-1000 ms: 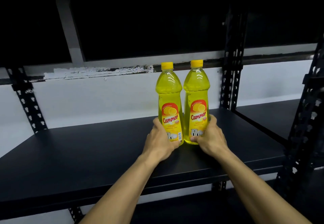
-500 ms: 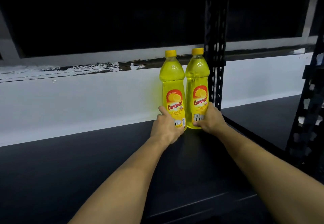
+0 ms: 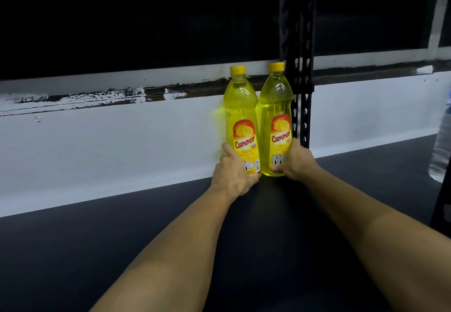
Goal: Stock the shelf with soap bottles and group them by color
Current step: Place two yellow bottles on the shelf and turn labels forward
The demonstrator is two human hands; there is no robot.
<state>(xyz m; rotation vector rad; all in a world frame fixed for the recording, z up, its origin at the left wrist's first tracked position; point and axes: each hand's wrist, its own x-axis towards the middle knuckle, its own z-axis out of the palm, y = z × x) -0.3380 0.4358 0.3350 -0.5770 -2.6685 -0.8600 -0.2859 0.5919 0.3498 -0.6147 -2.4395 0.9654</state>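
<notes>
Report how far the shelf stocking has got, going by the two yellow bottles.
Done: two yellow soap bottles, left yellow bottle and right yellow bottle, stand upright side by side at the back of the black shelf. In hand: the left hand and right hand each grip one near its base. Left: no other colours are on the shelf yet; only a clear bottle shows at the right edge.

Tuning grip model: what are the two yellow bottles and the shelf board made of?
Left bottle and right bottle: clear glossy plastic, probably; yellow liquid shows through, highlights on shoulders, printed labels. Caps opaque yellow plastic. Shelf board: matte black, likely painted metal or laminate; can't tell which.
</notes>
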